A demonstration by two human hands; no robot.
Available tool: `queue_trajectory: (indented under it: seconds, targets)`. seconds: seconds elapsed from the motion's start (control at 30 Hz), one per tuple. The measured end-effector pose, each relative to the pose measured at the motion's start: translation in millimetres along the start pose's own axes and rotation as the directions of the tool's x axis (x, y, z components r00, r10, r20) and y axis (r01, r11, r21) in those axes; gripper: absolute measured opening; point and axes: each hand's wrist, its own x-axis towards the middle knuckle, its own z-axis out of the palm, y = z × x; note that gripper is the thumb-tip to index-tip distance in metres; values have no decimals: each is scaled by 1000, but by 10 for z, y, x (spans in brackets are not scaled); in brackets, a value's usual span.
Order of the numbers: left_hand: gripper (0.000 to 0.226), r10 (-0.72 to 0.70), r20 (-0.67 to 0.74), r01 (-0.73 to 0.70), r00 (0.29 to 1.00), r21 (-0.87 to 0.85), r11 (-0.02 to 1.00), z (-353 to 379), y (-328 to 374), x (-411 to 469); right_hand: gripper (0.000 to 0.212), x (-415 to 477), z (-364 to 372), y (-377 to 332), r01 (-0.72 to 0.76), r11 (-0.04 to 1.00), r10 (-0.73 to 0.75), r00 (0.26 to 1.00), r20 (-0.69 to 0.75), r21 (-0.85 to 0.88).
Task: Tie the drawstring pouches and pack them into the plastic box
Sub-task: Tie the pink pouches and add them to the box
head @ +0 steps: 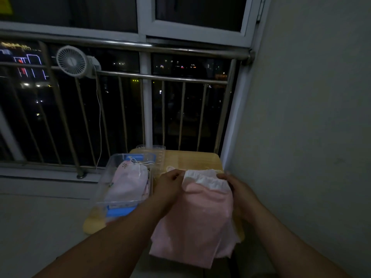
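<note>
Left hand (169,182): fingers curled, pinching the left end of the white band (204,178) at the mouth of the pink pouch (198,217).
Right hand (239,189): fingers curled over the right end of the same band, gripping it.
Pink pouch: lies between the two hands, with its mouth at the fingertips and its body running back between the forearms; the mouth is not drawn shut.
Plastic box (102,183): clear, just left of the left hand and near its knuckles.
Tied pouch (128,183): inside the box, with its strings gathered at the far end.
Clear lid (158,155): just beyond the left hand, behind the box.
Wooden table (192,159): under both hands.
Fan (70,61): on the railing, well beyond the left hand.
</note>
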Motion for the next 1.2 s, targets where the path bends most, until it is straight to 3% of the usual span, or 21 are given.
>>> queue_trajectory:
  seconds: [0.1,0.27,0.43,0.53,0.63,0.7,0.97,1.03,1.1,1.2]
  targets:
    - [27,-42,34,43,999,-17,999,-75,8,-72,21,-148,93,-59,117,976,-131,989,-62,-181]
    - [47,-166,85,175,982,-103,979,-137,158,-205,23,-253,246,40,151,957,-190,972,-142,-247]
    - [27,-141,118,154,983,-106,982,-195,208,-286,27,-289,252,113,134,952,-177,975,-136,-275]
    - [28,-210,109,234,972,-292,927,-199,150,-290,31,-268,166,138,31,1000,-31,995,-92,-7]
    - [36,-359,196,404,912,-568,717,-178,84,-309,33,-259,99,127,-121,935,138,990,-28,332]
    - [39,-397,246,456,884,-637,622,-149,34,-307,40,-232,45,130,-148,878,171,985,-9,456]
    - [34,-363,87,273,928,-820,503,-288,-6,-123,41,-159,-136,-39,-3,743,197,957,-214,669]
    - [32,-354,43,275,934,-718,639,-340,-56,-90,39,-129,-157,-39,-4,790,191,952,-239,613]
    - [31,-252,2,220,968,-496,840,-303,-6,-105,35,-128,-89,-82,14,900,124,950,-287,437]
    - [28,-88,68,95,994,-107,990,-215,200,-143,35,-184,153,-285,58,981,-17,976,-218,184]
